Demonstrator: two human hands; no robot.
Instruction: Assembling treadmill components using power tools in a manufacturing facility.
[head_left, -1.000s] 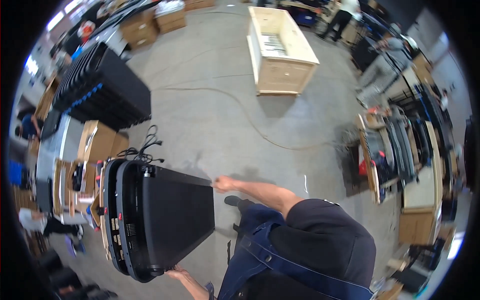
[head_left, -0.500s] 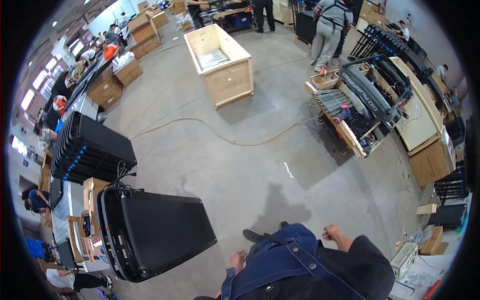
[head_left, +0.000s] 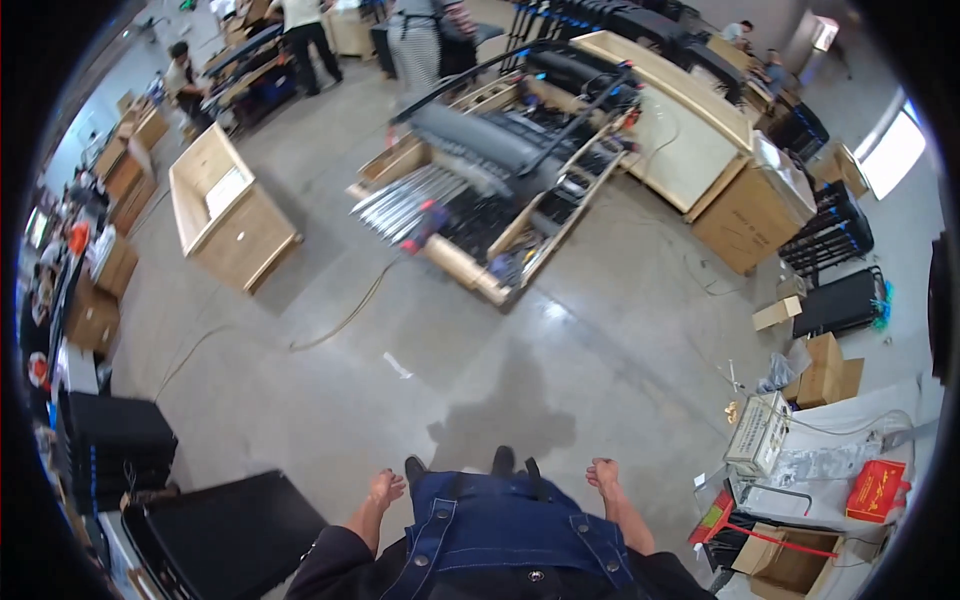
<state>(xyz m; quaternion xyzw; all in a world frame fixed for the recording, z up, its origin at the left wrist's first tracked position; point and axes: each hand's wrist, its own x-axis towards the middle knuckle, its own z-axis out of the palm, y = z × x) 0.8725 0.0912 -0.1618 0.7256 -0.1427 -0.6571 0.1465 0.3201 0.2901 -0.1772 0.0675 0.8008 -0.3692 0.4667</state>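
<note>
My left hand (head_left: 387, 487) hangs beside the blue apron (head_left: 490, 520), its fingers loosely curled and nothing visible in them. On the other side my right hand (head_left: 602, 474) is also curled, with no object showing in it. Neither hand touches anything. Nearest to the left hand is a large black flat panel (head_left: 235, 530) with rounded corners, lower left. Ahead stands a wooden workbench (head_left: 465, 275) with metal tubes (head_left: 410, 203), a dark padded bar and bins of small black parts.
An open wooden crate (head_left: 240, 235) stands at the left, with a cable (head_left: 345, 325) on the floor. Stacked black panels (head_left: 115, 450) are at the far left. To the right are a carton (head_left: 745, 215), a metal box (head_left: 757, 435) and a red box (head_left: 877, 490). Several people work at the back.
My view has turned right: the workbench is now ahead, and the crate and black panels have shifted left in view. Both hands have swung out to either side of the apron.
</note>
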